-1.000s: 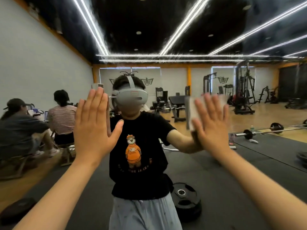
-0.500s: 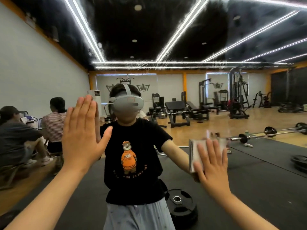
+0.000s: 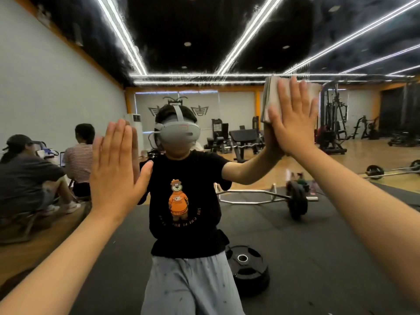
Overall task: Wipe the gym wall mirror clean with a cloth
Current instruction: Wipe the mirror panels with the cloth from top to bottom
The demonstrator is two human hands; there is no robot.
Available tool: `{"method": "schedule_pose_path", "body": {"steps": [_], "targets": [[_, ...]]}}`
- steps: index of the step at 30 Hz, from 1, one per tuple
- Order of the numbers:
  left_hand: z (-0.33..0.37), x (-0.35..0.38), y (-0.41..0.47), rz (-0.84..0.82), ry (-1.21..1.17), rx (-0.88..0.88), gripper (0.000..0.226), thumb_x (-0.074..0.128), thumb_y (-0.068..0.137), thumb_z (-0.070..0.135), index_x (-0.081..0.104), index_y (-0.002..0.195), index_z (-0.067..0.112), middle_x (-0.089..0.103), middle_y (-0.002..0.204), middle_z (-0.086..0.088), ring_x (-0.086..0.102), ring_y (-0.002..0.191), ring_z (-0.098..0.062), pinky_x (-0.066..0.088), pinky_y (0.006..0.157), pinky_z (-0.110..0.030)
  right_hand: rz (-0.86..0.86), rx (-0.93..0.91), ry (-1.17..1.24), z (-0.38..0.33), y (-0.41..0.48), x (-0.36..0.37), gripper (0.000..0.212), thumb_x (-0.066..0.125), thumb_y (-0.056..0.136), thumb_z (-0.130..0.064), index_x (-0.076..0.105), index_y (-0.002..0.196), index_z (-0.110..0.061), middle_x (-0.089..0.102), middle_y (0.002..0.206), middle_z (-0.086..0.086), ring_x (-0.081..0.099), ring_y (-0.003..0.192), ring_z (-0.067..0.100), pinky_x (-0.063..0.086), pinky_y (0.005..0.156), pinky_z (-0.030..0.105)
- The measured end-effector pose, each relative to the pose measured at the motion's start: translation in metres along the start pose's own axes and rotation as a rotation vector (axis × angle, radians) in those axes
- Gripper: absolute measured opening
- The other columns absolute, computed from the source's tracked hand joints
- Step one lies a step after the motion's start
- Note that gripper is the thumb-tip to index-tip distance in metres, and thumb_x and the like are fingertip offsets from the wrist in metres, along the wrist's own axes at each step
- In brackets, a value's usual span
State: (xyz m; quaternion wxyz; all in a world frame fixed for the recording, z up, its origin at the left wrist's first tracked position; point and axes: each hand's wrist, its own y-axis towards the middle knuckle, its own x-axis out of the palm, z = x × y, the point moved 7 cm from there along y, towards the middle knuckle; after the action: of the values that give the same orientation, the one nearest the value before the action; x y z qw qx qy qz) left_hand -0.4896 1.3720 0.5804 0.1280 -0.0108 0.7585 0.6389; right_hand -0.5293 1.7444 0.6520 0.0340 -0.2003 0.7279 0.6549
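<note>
The right hand (image 3: pixel 293 119) lay flat with its fingers straight and a little spread, pressing a folded grey cloth (image 3: pixel 270 96) against the mirror (image 3: pixel 341 246); nothing was curled round the cloth, only the palm and fingers bore on it. The cloth sat high on the glass, up to the right of the person's reflected head, and its folded edges stuck out past the fingertips on the left and top. The left hand (image 3: pixel 116 164) was flat as well, fingers straight and close together, thumb out to the side, held lower and to the left; it met its own reflection at the glass and held nothing.

In the mirror I could see the person's reflection (image 3: pixel 188 201) in a black T-shirt with an orange bear print and pale trousers, a grey headset over the eyes. Behind it a black weight plate (image 3: pixel 247 269) lay on the dark floor mat, and a loaded barbell (image 3: pixel 295 198) lay farther back to the right. Two seated people (image 3: pixel 29 173) were at the left by the wall, with gym machines (image 3: pixel 334 123) standing at the far end.
</note>
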Motion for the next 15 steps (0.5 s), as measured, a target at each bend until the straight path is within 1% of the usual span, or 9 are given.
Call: {"method": "schedule_pose_path", "body": {"steps": [2,4,6,9,10,12,15], "targets": [[0.008,-0.001,-0.026,0.003,-0.047,0.023,0.077,0.031,0.098,0.045,0.004,0.157,0.003,0.002,0.166,-0.012,-0.002,0.154,-0.023,0.000,0.124,-0.044,0.021,-0.022,-0.005,0.000,-0.014,0.004,0.065,0.014,0.101,-0.053,0.002,0.159,-0.025,-0.005,0.167,0.006,-0.008,0.153,0.024,-0.008,0.122,0.051],[0.018,0.005,-0.062,-0.030,-0.054,0.068,0.076,0.033,0.098,0.041,0.005,0.157,0.003,0.003,0.166,-0.014,0.000,0.154,-0.024,0.000,0.125,-0.043,0.038,-0.054,-0.014,0.000,-0.045,0.015,0.063,0.018,0.103,-0.050,0.004,0.159,-0.025,-0.002,0.167,0.007,-0.005,0.153,0.026,-0.006,0.122,0.053],[0.022,0.015,-0.096,-0.074,-0.043,0.097,0.074,0.030,0.099,0.042,0.007,0.157,0.002,0.005,0.165,-0.015,0.002,0.154,-0.025,0.000,0.125,-0.042,0.045,-0.065,-0.014,0.005,-0.083,0.029,0.061,0.022,0.104,-0.047,0.008,0.159,-0.024,0.002,0.167,0.009,-0.002,0.153,0.028,-0.003,0.122,0.055],[0.025,0.029,-0.129,-0.108,-0.060,0.081,0.070,0.023,0.103,0.045,0.005,0.157,0.004,0.002,0.165,-0.013,0.001,0.154,-0.024,0.000,0.125,-0.042,0.047,-0.081,-0.014,0.017,-0.156,0.051,0.060,0.022,0.104,-0.047,0.015,0.158,-0.021,0.009,0.166,0.011,0.000,0.153,0.028,0.005,0.120,0.060],[0.027,0.033,-0.135,-0.103,-0.060,0.083,0.071,0.025,0.103,0.045,0.004,0.157,0.005,0.000,0.166,-0.012,0.000,0.154,-0.024,0.000,0.125,-0.042,0.038,-0.100,-0.021,0.022,-0.183,0.059,0.060,0.022,0.105,-0.047,0.015,0.158,-0.021,0.007,0.166,0.010,0.000,0.153,0.027,0.007,0.120,0.062],[0.029,0.036,-0.141,-0.078,-0.037,0.103,0.073,0.031,0.101,0.041,0.003,0.157,0.006,-0.002,0.166,-0.009,0.000,0.154,-0.022,0.000,0.124,-0.041,0.022,-0.139,-0.035,0.028,-0.229,0.073,0.060,0.023,0.104,-0.047,0.009,0.159,-0.026,-0.002,0.167,0.004,-0.001,0.153,0.027,0.007,0.119,0.062],[0.030,0.040,-0.142,-0.061,0.011,0.142,0.075,0.033,0.099,0.042,0.003,0.157,0.006,-0.004,0.167,-0.006,0.001,0.154,-0.022,0.002,0.124,-0.042,0.047,-0.112,-0.044,0.031,-0.258,0.083,0.061,0.024,0.104,-0.048,0.005,0.159,-0.029,-0.007,0.167,-0.002,-0.002,0.153,0.025,0.004,0.120,0.059]]}}
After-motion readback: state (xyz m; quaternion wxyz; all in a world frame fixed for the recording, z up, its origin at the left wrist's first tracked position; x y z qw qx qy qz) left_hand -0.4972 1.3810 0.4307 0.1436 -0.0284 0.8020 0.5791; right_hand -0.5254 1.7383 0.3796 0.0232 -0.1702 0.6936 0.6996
